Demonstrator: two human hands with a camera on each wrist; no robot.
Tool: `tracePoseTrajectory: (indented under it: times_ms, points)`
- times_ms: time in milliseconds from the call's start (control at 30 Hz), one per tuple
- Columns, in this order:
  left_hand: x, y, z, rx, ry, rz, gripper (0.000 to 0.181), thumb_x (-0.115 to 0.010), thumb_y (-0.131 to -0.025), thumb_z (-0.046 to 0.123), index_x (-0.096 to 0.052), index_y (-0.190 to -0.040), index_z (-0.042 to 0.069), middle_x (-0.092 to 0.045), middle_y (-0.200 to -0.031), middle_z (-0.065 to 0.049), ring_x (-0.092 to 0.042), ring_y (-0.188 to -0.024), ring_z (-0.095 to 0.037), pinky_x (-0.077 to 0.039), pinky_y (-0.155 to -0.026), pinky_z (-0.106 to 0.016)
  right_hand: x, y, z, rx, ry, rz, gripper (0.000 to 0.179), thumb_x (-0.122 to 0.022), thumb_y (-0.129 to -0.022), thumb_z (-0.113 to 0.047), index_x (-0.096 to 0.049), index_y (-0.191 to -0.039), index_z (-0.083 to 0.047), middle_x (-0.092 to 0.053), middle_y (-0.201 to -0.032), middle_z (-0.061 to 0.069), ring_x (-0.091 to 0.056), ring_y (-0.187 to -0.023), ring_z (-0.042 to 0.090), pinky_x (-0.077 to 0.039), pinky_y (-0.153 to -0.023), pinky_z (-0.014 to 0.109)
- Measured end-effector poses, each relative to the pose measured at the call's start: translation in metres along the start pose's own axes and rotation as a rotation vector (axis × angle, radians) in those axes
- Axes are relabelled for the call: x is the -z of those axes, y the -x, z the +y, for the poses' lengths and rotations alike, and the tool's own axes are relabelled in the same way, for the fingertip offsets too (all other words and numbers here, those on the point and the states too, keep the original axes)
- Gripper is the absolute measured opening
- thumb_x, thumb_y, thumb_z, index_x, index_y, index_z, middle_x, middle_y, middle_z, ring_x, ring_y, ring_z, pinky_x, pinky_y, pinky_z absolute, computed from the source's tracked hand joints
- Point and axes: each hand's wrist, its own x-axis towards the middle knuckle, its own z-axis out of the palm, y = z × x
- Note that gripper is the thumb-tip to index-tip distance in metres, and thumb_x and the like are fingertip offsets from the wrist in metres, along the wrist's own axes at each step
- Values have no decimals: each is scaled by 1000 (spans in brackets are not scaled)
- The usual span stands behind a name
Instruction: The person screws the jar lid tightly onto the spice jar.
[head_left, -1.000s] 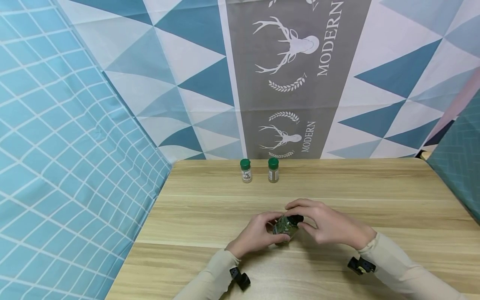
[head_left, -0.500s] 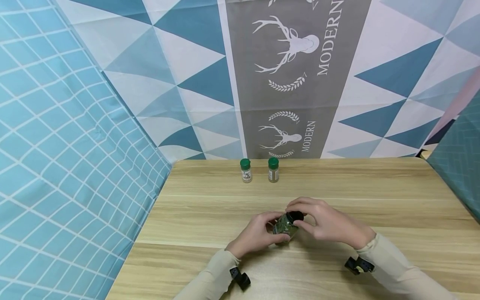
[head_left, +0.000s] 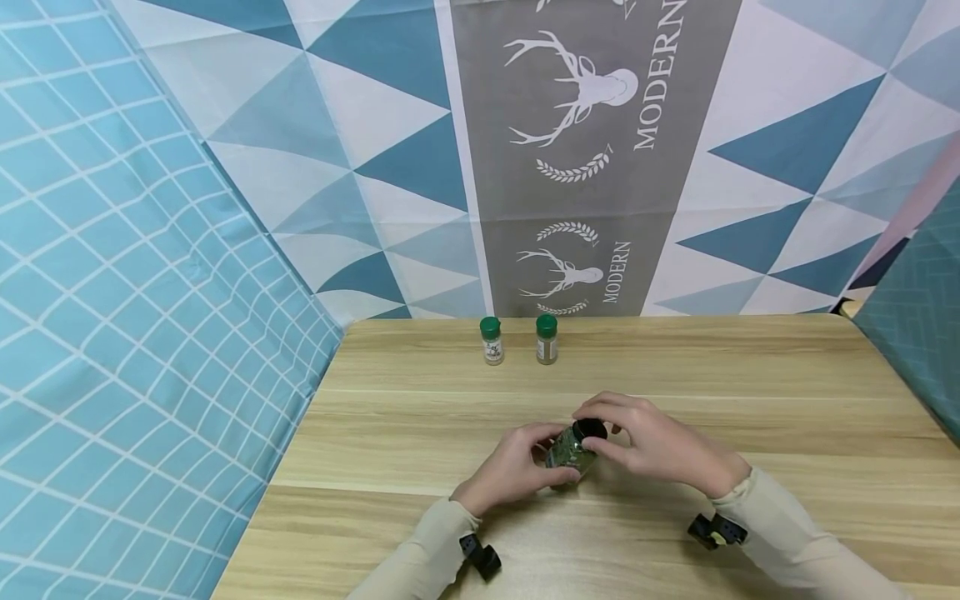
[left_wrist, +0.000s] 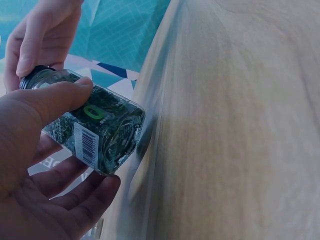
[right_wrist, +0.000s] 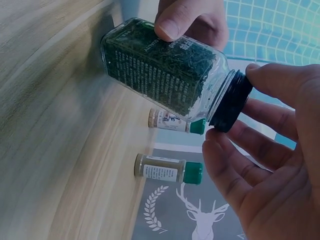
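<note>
A square glass jar (right_wrist: 160, 70) of dried green herbs, with printed text and a barcode label, is tilted over the table in front of the person. My left hand (head_left: 517, 464) grips its body, thumb on one side and fingers on the other. With thumb and fingers, my right hand (head_left: 660, 442) pinches the black screw cap (right_wrist: 231, 101), which sits on the jar's neck. In the left wrist view the jar's base (left_wrist: 122, 140) faces the camera, and the cap is partly hidden behind the right hand's fingers.
Two small spice bottles with green caps stand upright near the table's back edge: a left bottle (head_left: 492, 342) and a right bottle (head_left: 547, 340). A patterned cloth (head_left: 405, 167) hangs behind the wooden table (head_left: 405, 433), and a blue checked cloth (head_left: 150, 333) lines the left side.
My right hand's fingers have shifted round the black cap, the thumb moving slightly left, and more of the cap's top shows. The left hand and the jar's body stay in place.
</note>
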Motion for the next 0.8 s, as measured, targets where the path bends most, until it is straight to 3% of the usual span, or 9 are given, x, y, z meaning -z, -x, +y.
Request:
tracePoseTrajectory:
  times_ms: [167,333,633,800]
  points:
    - [0,0,1,6,0,-1,56,-85,-85,40,-67,-135,21,-71,-125,4,-62,-97,1,-57,-83,-20,0,1,1,-10,-2,28,30,-75,-96,-20,-70,-123,-9,-73,-119,4,-70,-103,14,-63,-86,34]
    - [0,0,0,1,6,0,56,-85,-86,38,-67,-135,20,-72,-123,4,-62,-96,0,-58,-83,-22,5,2,2,-47,-19,33,41,-75,-96,-22,-65,-132,-7,-69,-131,9,-69,-114,24,-63,-85,34]
    - [0,0,1,18,2,-5,55,-84,-86,39,-67,-136,21,-71,-124,4,-62,-96,0,-58,-83,-22,14,-1,6,-160,-60,-44,66,-74,-96,-39,-52,-148,-5,-57,-148,14,-61,-129,31,-61,-93,43]
    - [1,0,1,22,0,-6,56,-84,-86,39,-67,-136,20,-71,-128,3,-62,-98,0,-58,-84,-22,16,-3,3,-148,-32,-90,79,-79,-90,-45,-47,-152,-9,-53,-153,13,-55,-136,33,-53,-105,52]
